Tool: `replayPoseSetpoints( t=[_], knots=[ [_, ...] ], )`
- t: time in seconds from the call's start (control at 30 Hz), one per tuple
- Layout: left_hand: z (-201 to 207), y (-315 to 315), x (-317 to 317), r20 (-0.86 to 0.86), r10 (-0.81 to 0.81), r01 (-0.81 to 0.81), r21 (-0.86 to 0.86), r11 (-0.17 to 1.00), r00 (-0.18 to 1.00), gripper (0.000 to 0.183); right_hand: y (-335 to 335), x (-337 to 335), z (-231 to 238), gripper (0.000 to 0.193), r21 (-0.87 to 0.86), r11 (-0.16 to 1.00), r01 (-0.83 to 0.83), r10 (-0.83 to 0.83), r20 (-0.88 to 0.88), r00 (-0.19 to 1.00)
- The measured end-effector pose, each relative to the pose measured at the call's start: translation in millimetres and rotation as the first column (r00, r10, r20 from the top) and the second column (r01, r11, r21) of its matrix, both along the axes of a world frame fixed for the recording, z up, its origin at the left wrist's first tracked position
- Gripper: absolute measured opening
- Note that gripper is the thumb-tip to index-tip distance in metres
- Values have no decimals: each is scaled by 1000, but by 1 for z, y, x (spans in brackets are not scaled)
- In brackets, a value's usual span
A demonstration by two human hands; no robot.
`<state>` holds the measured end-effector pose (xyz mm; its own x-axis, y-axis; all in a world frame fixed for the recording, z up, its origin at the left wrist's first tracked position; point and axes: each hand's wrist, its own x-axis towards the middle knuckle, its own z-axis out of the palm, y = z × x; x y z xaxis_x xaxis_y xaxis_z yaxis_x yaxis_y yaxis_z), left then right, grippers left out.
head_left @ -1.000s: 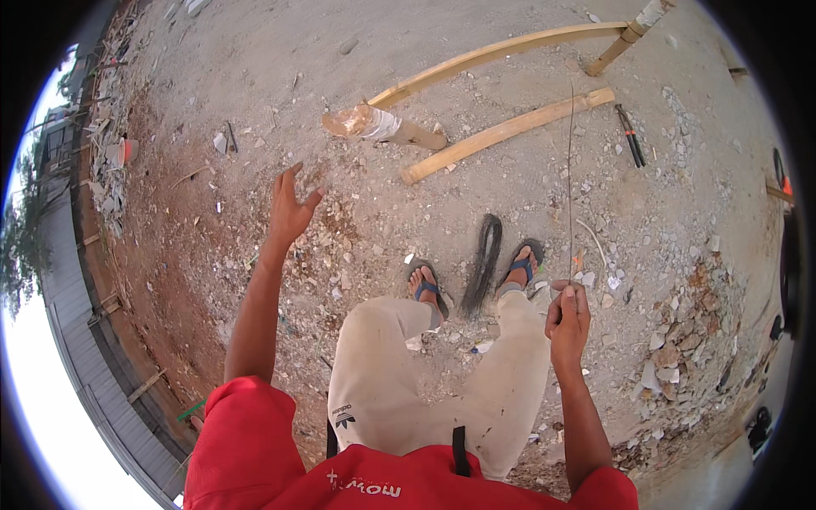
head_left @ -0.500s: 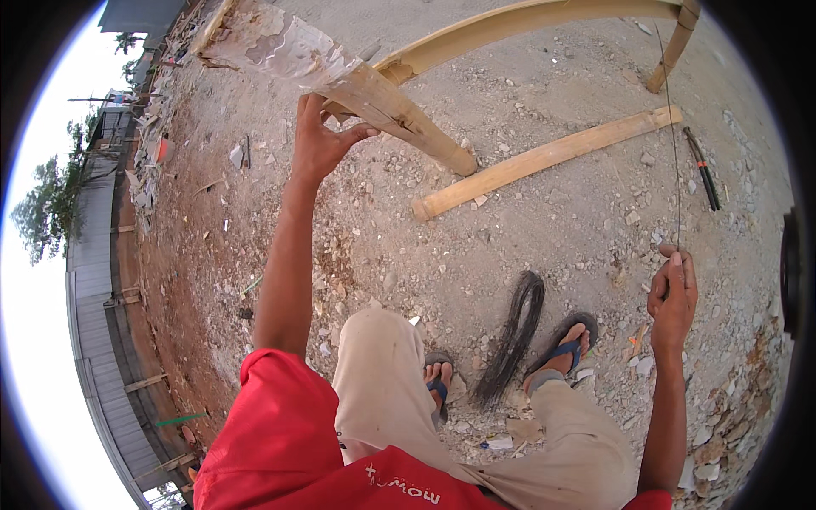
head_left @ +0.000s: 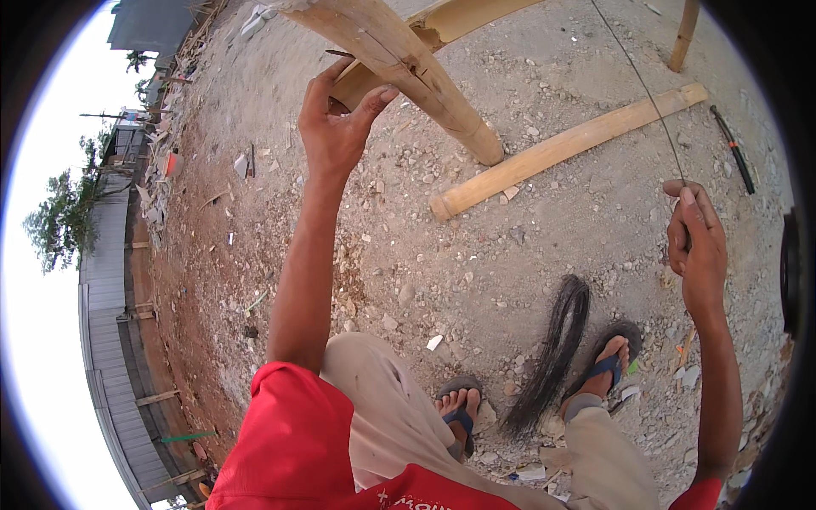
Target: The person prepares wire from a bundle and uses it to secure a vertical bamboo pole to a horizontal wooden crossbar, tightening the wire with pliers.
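My left hand [head_left: 333,140] is closed round the near end of a split bamboo rail [head_left: 472,19], its fingers behind the rail and its thumb beside a round bamboo post [head_left: 416,72]. The rail crosses behind this post, and a thin dark tip pokes out above my fingers. Out to the right, my right hand [head_left: 699,234] pinches the end of a thin dark wire [head_left: 637,72] between thumb and forefinger. The wire runs up out of the picture at the top, so its other end is hidden.
A loose split bamboo length [head_left: 569,153] lies on the stony ground, with pincers [head_left: 733,151] with dark handles to its right. A bundle of black wire [head_left: 552,357] rests between my sandalled feet. Another bamboo post [head_left: 683,36] stands far right; a metal fence [head_left: 110,323] runs along the left.
My right hand has risen with the wire, which now slants and bows more toward the upper left. My left hand keeps its hold on the rail. The whole view has shifted slightly.
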<state>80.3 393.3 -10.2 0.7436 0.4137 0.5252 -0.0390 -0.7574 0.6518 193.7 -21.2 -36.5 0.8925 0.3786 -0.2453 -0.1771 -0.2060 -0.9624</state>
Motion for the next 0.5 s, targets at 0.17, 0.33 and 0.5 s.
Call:
replayPoseSetpoints(
  t=[0.17,0.33,0.5],
  knots=[
    [8,-18,4,4,86,-86,7,996,996,53,18,0,-4,33,60,998,-5,5,-1,1000],
    [5,-22,10,62,68,-62,-86,994,996,50,-7,7,-18,32,-5,999,-38,38,43,998],
    [-9,-14,16,109,36,-36,-3,999,993,49,-47,4,-1,35,-271,962,20,-30,-33,999]
  ],
)
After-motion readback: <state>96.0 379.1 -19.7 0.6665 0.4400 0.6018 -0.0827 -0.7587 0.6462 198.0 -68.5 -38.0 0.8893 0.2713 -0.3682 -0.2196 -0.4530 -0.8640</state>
